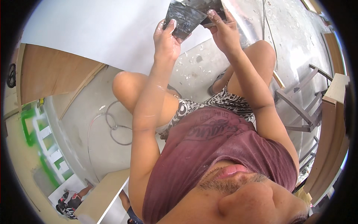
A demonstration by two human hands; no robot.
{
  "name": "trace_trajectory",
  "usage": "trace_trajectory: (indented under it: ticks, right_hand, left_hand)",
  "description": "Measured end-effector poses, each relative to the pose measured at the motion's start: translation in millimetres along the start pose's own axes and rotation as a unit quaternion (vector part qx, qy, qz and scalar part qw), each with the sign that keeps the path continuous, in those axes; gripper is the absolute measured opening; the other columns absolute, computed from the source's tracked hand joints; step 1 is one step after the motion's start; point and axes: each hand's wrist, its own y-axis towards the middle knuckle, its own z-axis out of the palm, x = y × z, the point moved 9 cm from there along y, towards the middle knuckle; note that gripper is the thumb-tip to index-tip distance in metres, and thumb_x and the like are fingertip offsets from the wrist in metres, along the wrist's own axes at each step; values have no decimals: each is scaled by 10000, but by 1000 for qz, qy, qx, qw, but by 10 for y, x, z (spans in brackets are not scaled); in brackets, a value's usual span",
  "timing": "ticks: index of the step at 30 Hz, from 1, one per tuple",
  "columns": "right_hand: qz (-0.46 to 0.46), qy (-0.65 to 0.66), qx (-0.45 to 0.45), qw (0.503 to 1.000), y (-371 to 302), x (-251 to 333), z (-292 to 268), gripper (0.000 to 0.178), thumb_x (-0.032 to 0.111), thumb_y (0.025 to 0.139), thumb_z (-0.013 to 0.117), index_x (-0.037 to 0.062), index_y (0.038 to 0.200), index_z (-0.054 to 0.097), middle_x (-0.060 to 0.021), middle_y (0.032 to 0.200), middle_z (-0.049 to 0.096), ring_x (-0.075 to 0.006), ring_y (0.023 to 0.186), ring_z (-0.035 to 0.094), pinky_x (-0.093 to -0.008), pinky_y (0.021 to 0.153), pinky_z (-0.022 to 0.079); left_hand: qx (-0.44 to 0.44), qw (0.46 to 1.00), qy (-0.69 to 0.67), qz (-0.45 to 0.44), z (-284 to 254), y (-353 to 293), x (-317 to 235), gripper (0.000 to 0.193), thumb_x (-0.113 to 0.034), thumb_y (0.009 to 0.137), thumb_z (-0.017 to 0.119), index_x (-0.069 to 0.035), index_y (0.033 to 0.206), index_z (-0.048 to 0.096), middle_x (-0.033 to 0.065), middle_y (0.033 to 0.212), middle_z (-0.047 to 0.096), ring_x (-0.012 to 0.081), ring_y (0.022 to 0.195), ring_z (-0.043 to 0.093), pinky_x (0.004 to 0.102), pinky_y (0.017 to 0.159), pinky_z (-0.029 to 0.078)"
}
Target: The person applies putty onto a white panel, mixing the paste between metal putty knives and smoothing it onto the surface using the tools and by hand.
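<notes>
Up at the top of the head view my left hand [166, 39] grips a thin, dark square plate [183, 18] smeared with grey, thumb on its face. My right hand [226, 33] pinches a second dark flat plate [203, 5], its thumb on top and fingers underneath. The two plates meet or overlap at a corner; I cannot tell whether they touch. Whitish smears mark both thumbs. Beneath and beside my left hand lies a large smooth white panel [93, 30]. The upper edge of the view cuts off part of both plates.
My bent knees stand either side of a grey floor [194, 65] strewn with white flakes. Brown wooden board [56, 74] lies left, with a looped hose [118, 143] nearby. A metal frame [298, 106] stands right. Another person [71, 201] works at lower left, near a pale board [100, 198].
</notes>
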Motion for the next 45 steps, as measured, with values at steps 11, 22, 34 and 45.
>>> trace_trajectory:
  ticks: [11,22,34,45]
  right_hand:
    - [-56,-173,0,983,41,37,-114,295,110,968,653,26,1251,641,6,916,676,-72,802,604,-232,694,501]
    - [-15,-268,92,959,-22,-36,-3,372,62,983,605,6,1350,577,11,912,657,-65,801,567,-214,702,468]
    - [-98,-350,114,924,9,109,58,375,28,973,601,-1,1346,576,23,846,614,-57,749,522,-218,670,436]
    - [-51,-395,124,909,4,162,86,364,104,950,637,30,1306,628,-102,846,727,-126,742,666,-291,732,551]
  left_hand:
    - [-1,999,26,26,23,48,-77,279,-83,961,611,21,1196,503,137,1061,643,246,920,683,426,759,603]
    - [29,993,95,70,-7,55,-155,297,-114,928,680,2,1168,549,94,1006,669,180,789,678,303,611,575]
    - [1,995,88,55,94,15,-184,207,-64,943,656,-4,1132,601,52,922,675,89,715,625,234,507,479]
    - [34,978,187,89,61,20,-246,251,-108,924,707,-20,1139,614,43,917,691,73,684,625,197,458,417]
